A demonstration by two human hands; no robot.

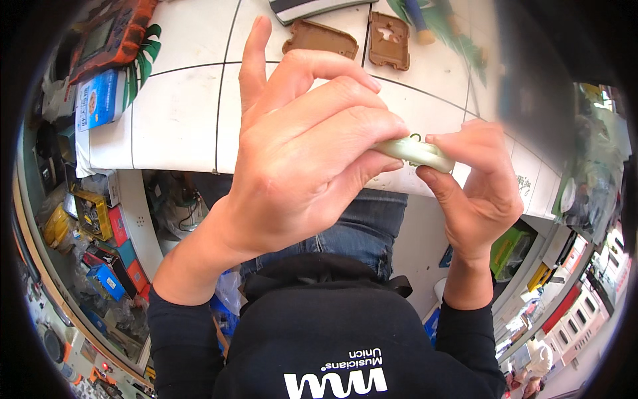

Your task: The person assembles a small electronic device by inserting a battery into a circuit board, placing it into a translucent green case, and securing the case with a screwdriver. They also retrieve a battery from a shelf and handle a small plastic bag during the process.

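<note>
Both my hands are raised close to the camera over the near edge of a white table point(179, 126). My left hand point(299, 153) and my right hand point(475, 186) pinch the two ends of a small pale green translucent piece point(417, 151) between fingertips and thumbs. The left index finger sticks up, free of the piece. Much of the piece is hidden behind the left fingers.
Two brown plastic shells point(321, 38) point(390, 40) lie at the table's far side, near a dark flat device point(302, 8). A blue packet point(98, 98) and an orange-black handheld gadget point(109, 36) sit at the left. Shelves with coloured boxes point(100, 226) stand below left.
</note>
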